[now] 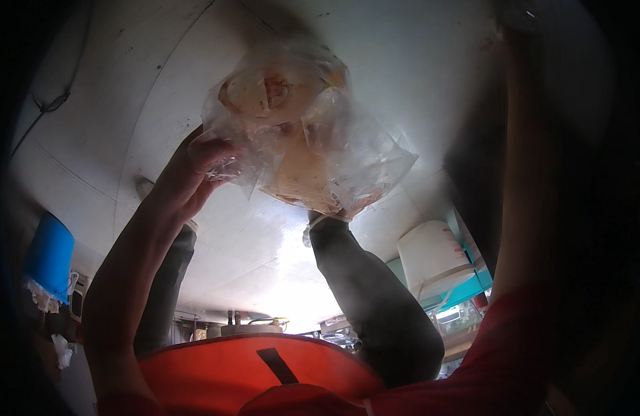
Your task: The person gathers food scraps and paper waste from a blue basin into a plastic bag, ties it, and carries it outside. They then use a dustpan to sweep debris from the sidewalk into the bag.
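Note:
My left hand [213, 158] grips the side of a clear plastic bag [372, 140], its thumb and fingers closed on the crumpled film. Inside the bag are pale, flat pieces [301, 166] with brownish edges, perhaps flatbread or food scraps; the film blurs what they are. One rounded piece [252, 93] near the top has a reddish patch. My right arm reaches forward along the right side of the view, and my right hand [509, 28] is dark and blurred at the top, so its grip is unclear.
The whitish floor [143, 88] has seams and dark specks. A cord [55, 103] lies at the left. A blue bucket [52, 257] stands left, a white bucket [431, 255] right, beside a teal container [470, 291]. My legs and red apron [221, 369] fill the near side.

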Demonstrator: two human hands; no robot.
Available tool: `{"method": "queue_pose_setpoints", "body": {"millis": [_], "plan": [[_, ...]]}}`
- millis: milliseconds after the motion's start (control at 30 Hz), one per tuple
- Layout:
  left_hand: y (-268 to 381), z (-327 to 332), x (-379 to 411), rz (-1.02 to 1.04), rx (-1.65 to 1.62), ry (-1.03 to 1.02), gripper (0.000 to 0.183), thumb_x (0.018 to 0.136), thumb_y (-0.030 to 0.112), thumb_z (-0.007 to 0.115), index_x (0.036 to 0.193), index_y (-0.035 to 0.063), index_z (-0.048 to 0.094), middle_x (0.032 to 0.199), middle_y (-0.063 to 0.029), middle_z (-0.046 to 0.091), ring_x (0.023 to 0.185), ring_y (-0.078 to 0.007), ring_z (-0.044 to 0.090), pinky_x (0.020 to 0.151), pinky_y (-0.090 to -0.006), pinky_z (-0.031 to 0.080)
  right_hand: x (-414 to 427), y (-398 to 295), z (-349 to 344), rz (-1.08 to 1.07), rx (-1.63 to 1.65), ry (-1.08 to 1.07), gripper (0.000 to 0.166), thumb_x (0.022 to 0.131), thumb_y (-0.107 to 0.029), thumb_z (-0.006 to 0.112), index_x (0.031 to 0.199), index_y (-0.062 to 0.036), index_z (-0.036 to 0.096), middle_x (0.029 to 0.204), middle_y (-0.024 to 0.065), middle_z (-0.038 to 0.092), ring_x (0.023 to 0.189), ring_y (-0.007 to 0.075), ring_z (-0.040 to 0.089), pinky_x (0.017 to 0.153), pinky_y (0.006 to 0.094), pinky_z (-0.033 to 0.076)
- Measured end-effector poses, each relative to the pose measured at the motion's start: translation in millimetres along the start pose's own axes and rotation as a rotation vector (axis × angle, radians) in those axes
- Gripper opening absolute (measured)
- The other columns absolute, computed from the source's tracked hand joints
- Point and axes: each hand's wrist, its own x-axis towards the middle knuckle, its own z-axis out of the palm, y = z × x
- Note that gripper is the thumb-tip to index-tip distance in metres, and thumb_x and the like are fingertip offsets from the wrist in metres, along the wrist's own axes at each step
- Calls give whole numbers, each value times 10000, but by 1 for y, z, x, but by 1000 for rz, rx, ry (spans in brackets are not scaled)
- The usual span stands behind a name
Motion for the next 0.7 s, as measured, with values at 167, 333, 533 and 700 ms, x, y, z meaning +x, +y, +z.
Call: {"method": "queue_pose_setpoints", "body": {"millis": [167,333,533,700], "plan": [[-27,-25,5,12,-114,-41,545,755,108,610,1250,31,397,1061,-106,550,934,-191,553,800,-336,479,-59,-22,8,-133,94,128,303,851,-152,554,1121,-16,541,1033,107,591,949,177,570,795,302,464],[-58,-44,2,67,-158,34,399,819,83,578,1197,60,455,988,-79,599,842,-153,581,737,-287,492,-207,-87,41,-239,470,-105,325,848,-125,557,1151,-9,529,1068,113,587,992,175,563,821,298,458],[-68,-70,-17,40,-215,-59,361,827,96,571,1170,58,466,1016,-76,598,894,-142,587,757,-294,494,-347,-134,2,-201,837,-617,491,863,-194,578,1269,-3,378,1232,117,465,1141,201,454,964,330,376],[-69,-78,-81,94,-260,27,363,849,98,559,1194,67,452,1003,-68,592,877,-142,596,729,-291,502,-389,-184,-52,-111,1091,-697,474,820,-119,617,1231,-5,409,1153,96,514,1046,179,509,900,312,421]]}}
